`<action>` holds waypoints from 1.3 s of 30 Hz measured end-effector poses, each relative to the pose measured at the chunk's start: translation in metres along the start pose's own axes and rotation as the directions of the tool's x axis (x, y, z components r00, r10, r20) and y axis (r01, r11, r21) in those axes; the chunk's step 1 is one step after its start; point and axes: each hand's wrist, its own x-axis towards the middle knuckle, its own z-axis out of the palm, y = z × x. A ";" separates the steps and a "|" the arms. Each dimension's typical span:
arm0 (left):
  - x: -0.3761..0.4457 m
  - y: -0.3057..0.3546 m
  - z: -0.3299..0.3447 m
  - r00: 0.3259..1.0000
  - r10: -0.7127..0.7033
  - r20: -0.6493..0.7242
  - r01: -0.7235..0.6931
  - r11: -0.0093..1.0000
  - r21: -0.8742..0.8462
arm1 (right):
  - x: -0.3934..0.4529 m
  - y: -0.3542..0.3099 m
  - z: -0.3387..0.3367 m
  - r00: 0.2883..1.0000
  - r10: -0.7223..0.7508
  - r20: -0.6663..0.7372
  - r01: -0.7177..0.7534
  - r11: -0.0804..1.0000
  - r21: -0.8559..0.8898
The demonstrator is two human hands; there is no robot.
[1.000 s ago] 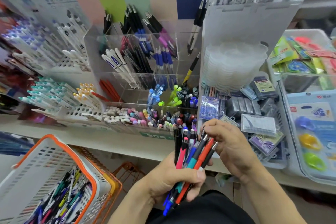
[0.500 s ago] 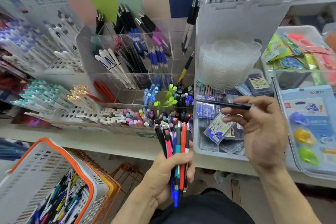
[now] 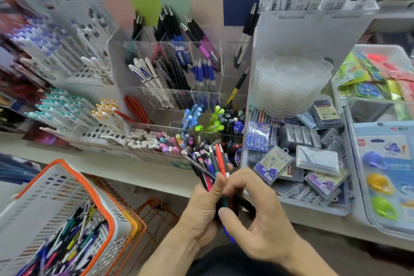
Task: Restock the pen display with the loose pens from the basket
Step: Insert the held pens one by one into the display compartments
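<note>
My left hand (image 3: pixel 200 210) grips an upright bundle of loose pens (image 3: pixel 218 160), red, blue, pink and black, in front of the shelf edge. My right hand (image 3: pixel 264 231) is at the bundle. Its thumb and forefinger pinch a black pen (image 3: pixel 197 164) that lies slanted across the others. The white basket with an orange rim (image 3: pixel 107 210) stands at the lower left with several loose pens (image 3: pixel 67 244) inside. The clear acrylic pen display (image 3: pixel 233 83) stands on the shelf straight ahead, its compartments holding black, blue, white and red pens.
White peg racks of pens (image 3: pixel 67 114) fill the left of the shelf. A clear bin of refill packs (image 3: pixel 313 159) sits right of the display, with a stack of clear lids (image 3: pixel 289 83) behind it. An orange wire basket (image 3: pixel 154 210) lies below the shelf.
My right hand, which had lifted a black pen away to the right, has come back down to the bundle with it. My left hand keeps hold of the bundle.
</note>
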 end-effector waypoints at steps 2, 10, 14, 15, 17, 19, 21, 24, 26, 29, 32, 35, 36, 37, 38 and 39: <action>-0.001 0.003 0.001 0.997 -0.082 0.010 0.082 0.994 -0.068 | 0.002 -0.003 0.000 0.997 -0.018 0.073 0.020 0.999 -0.030; 0.003 -0.002 -0.010 0.983 -0.181 -0.013 0.179 0.980 -0.088 | 0.000 0.000 -0.002 0.977 -0.003 0.214 0.016 0.998 -0.061; 0.005 -0.002 -0.012 0.984 -0.174 -0.034 0.172 0.984 -0.045 | 0.000 0.005 0.001 0.977 -0.036 0.209 0.063 0.990 -0.123; 0.006 -0.001 -0.011 0.986 -0.159 -0.038 0.159 0.987 -0.018 | -0.002 0.006 0.001 0.981 -0.048 0.189 0.073 0.989 -0.130; 0.007 0.001 -0.010 0.992 -0.103 -0.066 0.107 0.993 0.053 | -0.005 0.009 0.002 0.989 -0.068 0.129 0.081 0.992 -0.098; 0.007 0.005 -0.012 0.996 -0.041 -0.078 0.049 0.993 0.110 | -0.004 0.010 0.003 0.997 -0.072 0.003 0.072 0.994 -0.085; 0.005 0.010 -0.013 0.999 -0.028 -0.037 0.032 0.994 0.107 | 0.000 0.012 0.003 0.990 -0.024 -0.142 0.007 0.993 -0.122; 0.003 0.015 -0.012 0.997 -0.060 0.049 0.050 0.982 0.180 | 0.013 0.016 -0.002 0.978 0.091 -0.189 -0.132 0.968 -0.215; 0.001 0.013 -0.011 0.993 -0.086 0.081 0.061 0.959 0.278 | 0.021 0.016 -0.006 0.979 0.148 -0.141 -0.179 0.954 -0.241; 0.001 0.012 -0.010 0.989 -0.106 0.105 0.056 0.917 0.395 | 0.028 0.017 -0.009 0.967 0.230 -0.107 -0.251 0.927 -0.278; 0.003 0.015 -0.009 0.980 -0.111 0.165 0.023 0.888 0.460 | 0.033 0.016 -0.014 0.933 0.353 -0.076 -0.360 0.890 -0.281; 0.004 0.016 -0.010 0.977 -0.098 0.188 -0.012 0.859 0.511 | 0.040 0.015 -0.013 0.896 0.425 -0.130 -0.443 0.878 -0.181; 0.004 0.015 -0.010 0.977 -0.097 0.190 -0.017 0.851 0.524 | 0.041 0.016 -0.013 0.873 0.462 -0.157 -0.481 0.868 -0.119; 0.003 0.014 -0.009 0.978 -0.099 0.186 -0.014 0.849 0.527 | 0.043 0.016 -0.013 0.850 0.499 -0.169 -0.513 0.857 -0.047; 0.003 0.012 -0.008 0.979 -0.106 0.176 0.000 0.857 0.515 | 0.045 0.016 -0.013 0.834 0.525 -0.170 -0.529 0.848 0.029; 0.002 0.011 -0.007 0.979 -0.118 0.165 0.024 0.874 0.485 | 0.047 0.015 -0.015 0.825 0.540 -0.168 -0.529 0.842 0.108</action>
